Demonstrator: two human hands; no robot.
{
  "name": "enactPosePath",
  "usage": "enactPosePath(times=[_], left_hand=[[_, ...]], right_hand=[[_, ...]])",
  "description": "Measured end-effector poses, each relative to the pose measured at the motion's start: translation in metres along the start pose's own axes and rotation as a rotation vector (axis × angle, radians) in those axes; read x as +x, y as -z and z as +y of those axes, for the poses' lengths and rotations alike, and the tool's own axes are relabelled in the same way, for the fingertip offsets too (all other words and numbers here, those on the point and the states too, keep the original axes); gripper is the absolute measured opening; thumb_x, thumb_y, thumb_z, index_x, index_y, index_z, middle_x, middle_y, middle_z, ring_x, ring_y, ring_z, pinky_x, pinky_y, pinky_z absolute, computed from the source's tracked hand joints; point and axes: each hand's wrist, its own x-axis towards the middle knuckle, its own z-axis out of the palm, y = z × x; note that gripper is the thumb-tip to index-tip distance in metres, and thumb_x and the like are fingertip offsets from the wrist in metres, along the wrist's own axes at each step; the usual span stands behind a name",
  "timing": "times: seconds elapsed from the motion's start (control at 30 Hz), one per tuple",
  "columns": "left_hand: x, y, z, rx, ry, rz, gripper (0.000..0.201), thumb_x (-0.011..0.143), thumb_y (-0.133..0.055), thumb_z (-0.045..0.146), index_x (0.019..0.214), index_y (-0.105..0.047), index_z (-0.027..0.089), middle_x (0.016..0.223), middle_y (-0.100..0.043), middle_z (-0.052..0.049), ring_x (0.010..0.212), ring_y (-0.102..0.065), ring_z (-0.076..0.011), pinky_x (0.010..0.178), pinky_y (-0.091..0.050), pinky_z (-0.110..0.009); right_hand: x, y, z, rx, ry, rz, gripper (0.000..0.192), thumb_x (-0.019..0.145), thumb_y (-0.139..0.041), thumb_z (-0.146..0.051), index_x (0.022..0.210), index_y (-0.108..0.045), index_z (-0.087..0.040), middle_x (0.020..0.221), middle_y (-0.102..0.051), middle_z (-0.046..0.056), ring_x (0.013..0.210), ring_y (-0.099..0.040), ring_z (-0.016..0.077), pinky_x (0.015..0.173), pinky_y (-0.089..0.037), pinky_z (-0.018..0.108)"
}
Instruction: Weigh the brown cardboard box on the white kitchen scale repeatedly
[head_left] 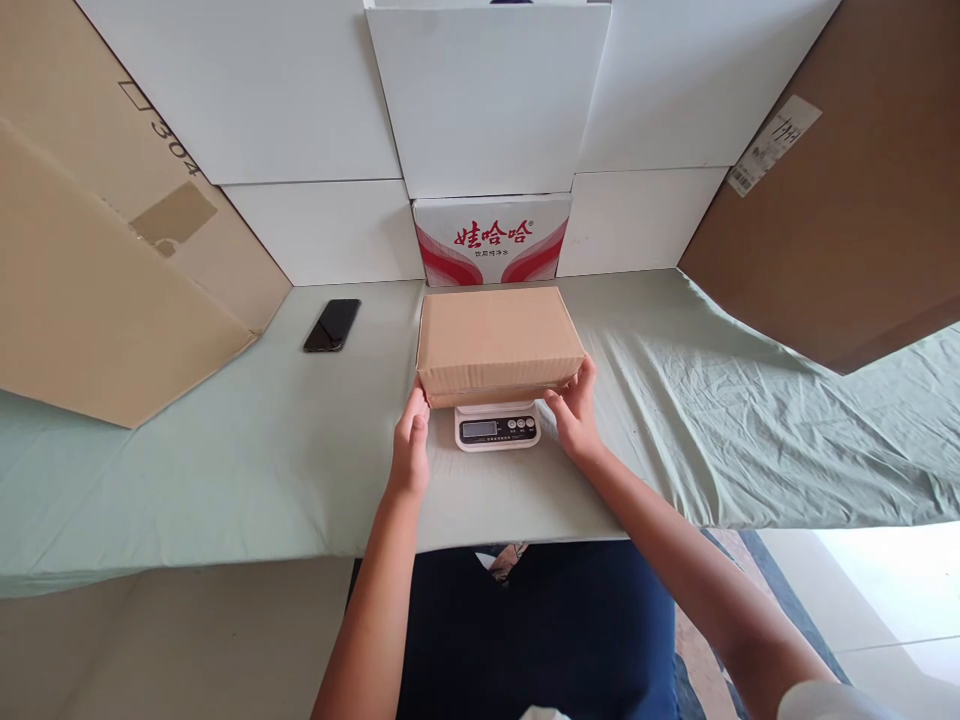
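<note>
A plain brown cardboard box (499, 343) sat on a small white digital kitchen scale (497, 427) at the centre of the frame, overhanging the scale on every side so that only the display and buttons showed below its near edge. The left hand (411, 440) touched the box's lower left corner, fingers curled against the near face; the right hand (574, 410) cupped the lower right corner, thumb and fingers spread along the edge. Both hands were open around the corners rather than closed on anything, and whether they bore any of the box's weight could not be told.

The likely risk was that the box, much wider than the platform beneath it, could tip or slide off if either hand pushed unevenly. Any lingering pressure from the fingers might also falsify the reading.

The table (225, 470) was covered with a pale green cloth, creased toward the right of the frame. A black phone (332, 325) lay on it to the upper left, well apart from the scale. Just behind the box stood a red-and-white water carton (491, 240), with white boards (487, 100) stacked above and large brown cardboard sheets (97, 280) leaning at both sides.
</note>
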Motion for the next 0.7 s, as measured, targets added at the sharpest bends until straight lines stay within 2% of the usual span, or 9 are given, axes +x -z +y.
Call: enactPosePath(times=[0.27,0.5,0.7], left_hand=[[0.0,0.001,-0.001,0.021,0.007,0.022,0.084,0.091,-0.043,0.078,0.157,-0.045,0.026,0.168,-0.04,-0.009,0.16,-0.027,-0.0306,0.131,-0.024,-0.045],[0.001,0.0,0.001,-0.009,-0.028,0.047,0.085,0.092,-0.045,0.076,0.158,-0.042,0.023,0.169,-0.036,-0.012,0.159,-0.03,-0.0305,0.13,-0.026,-0.044],[0.001,0.001,-0.002,-0.026,-0.044,0.057,0.085,0.093,-0.045,0.074,0.159,-0.04,0.021,0.169,-0.036,-0.013,0.158,-0.031,-0.0293,0.13,-0.027,-0.043]], right_hand=[[0.002,0.0,0.0,0.027,-0.014,0.019,0.068,0.091,-0.06,-0.055,0.149,-0.029,-0.038,0.146,-0.047,0.009,0.134,-0.049,0.0303,0.114,-0.046,0.054],[0.005,0.005,-0.006,0.059,-0.13,0.135,0.065,0.088,-0.057,-0.056,0.146,-0.032,-0.038,0.145,-0.043,0.008,0.137,-0.048,0.0304,0.111,-0.047,0.054],[0.011,0.01,0.005,0.127,-0.23,0.278,0.057,0.086,-0.055,-0.052,0.141,-0.04,-0.04,0.14,-0.046,0.004,0.136,-0.051,0.0269,0.116,-0.04,0.055]])
